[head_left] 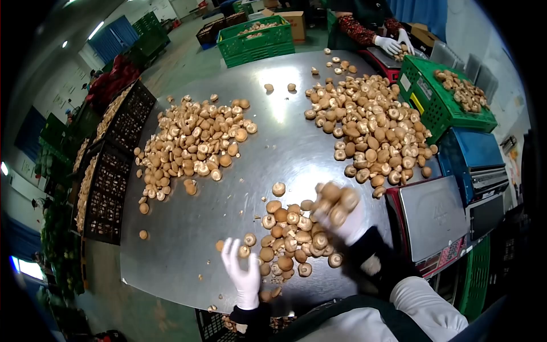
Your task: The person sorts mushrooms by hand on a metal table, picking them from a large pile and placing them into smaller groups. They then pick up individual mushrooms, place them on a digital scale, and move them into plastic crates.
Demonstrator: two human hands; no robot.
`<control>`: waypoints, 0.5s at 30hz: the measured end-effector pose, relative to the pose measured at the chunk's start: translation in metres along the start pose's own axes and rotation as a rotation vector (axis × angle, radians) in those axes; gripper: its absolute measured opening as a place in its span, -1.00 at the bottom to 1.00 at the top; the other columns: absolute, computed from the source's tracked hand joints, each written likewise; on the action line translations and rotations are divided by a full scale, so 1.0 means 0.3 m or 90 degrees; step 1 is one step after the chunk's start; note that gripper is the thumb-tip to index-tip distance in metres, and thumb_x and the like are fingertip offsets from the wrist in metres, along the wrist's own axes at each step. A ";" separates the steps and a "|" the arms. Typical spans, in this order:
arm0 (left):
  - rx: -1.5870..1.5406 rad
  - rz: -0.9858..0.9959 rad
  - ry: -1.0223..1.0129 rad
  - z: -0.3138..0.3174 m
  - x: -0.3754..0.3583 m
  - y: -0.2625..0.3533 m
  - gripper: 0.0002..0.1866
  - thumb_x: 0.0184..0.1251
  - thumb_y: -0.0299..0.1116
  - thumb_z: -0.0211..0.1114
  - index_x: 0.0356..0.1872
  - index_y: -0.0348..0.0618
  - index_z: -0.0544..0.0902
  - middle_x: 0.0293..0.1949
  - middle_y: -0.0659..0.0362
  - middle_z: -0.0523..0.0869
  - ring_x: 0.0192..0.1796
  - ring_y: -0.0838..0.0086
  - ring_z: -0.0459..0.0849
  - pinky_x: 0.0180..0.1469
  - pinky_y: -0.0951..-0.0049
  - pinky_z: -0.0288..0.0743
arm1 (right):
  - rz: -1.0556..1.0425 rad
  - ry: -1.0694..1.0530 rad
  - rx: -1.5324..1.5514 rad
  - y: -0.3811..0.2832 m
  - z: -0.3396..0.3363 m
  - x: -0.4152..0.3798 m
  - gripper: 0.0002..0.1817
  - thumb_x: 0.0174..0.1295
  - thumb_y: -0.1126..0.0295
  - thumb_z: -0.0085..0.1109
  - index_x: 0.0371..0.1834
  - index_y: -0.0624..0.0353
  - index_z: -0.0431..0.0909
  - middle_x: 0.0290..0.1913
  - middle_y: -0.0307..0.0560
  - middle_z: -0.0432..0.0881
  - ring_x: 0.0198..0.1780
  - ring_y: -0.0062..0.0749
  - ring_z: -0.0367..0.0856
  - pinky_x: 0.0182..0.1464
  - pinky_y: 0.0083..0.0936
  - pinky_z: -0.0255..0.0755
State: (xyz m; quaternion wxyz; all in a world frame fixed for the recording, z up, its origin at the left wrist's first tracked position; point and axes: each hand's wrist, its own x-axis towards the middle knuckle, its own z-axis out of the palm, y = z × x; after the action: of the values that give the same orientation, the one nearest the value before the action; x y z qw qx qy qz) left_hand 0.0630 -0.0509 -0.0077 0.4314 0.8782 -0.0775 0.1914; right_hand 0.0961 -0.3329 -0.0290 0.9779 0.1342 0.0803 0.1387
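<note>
My left hand [245,277], in a white glove, is low over the metal table with its fingers spread and nothing held. Close to its fingertips lie a few loose brown mushrooms [249,239]. My right hand [348,225], also gloved and blurred by motion, holds several mushrooms [337,200] in a clump. Part of that hand is hidden beneath them. Between my hands spreads a small pile of mushrooms [292,234], some cap up and others showing pale gills or stems.
Two bigger mushroom heaps lie on the metal table [182,245]: one left [194,137], one right [376,125]. A scale [433,216] stands at my right, near a green crate [444,108]. Across the table, a co-worker's gloved hands [393,44] touch mushrooms. Black crates [105,191] stand left.
</note>
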 end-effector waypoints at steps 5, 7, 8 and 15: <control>0.105 -0.131 0.037 -0.059 0.000 -0.316 -0.58 0.22 -0.46 0.20 0.13 -0.27 0.48 0.21 -0.11 0.38 0.31 0.06 0.31 0.35 0.18 0.15 | -0.420 -0.040 -0.046 -0.469 0.220 0.061 -0.07 0.15 -0.36 -0.10 0.34 0.20 0.06 0.25 0.23 0.21 0.28 0.07 0.27 0.25 0.16 0.28; 0.126 -0.139 0.038 -0.065 0.003 -0.397 -0.56 0.23 -0.43 0.19 0.17 -0.25 0.46 0.25 -0.13 0.35 0.32 0.05 0.29 0.35 0.17 0.14 | -0.497 -0.024 -0.032 -0.570 0.303 0.042 0.02 0.14 -0.28 0.02 0.44 0.13 -0.22 0.41 0.22 -0.09 0.41 0.16 -0.01 0.32 0.25 0.13; 0.143 -0.147 0.013 -0.068 0.009 -0.423 -0.55 0.24 -0.42 0.19 0.18 -0.24 0.45 0.27 -0.13 0.33 0.33 0.05 0.28 0.35 0.16 0.14 | -0.540 -0.007 -0.022 -0.586 0.357 0.035 0.08 0.13 -0.24 0.08 0.48 0.09 -0.35 0.48 0.21 -0.23 0.47 0.21 -0.15 0.35 0.28 0.06; 0.307 -0.116 -0.089 0.009 0.030 -0.504 -0.59 0.12 -0.38 0.27 0.06 -0.09 0.56 0.05 -0.03 0.55 0.13 0.04 0.44 0.21 0.18 0.31 | -0.322 0.103 -0.583 -0.493 0.251 0.113 -0.43 0.20 0.11 0.20 0.19 0.22 0.35 0.10 0.14 0.49 0.03 -0.17 0.56 0.09 -0.21 0.50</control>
State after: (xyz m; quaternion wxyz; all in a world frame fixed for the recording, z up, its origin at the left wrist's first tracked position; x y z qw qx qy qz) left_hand 0.1176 0.0403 -0.1155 0.2191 0.9700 0.0201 0.1032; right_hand 0.1798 -0.4779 -0.0037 0.9300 -0.3412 0.1167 -0.0705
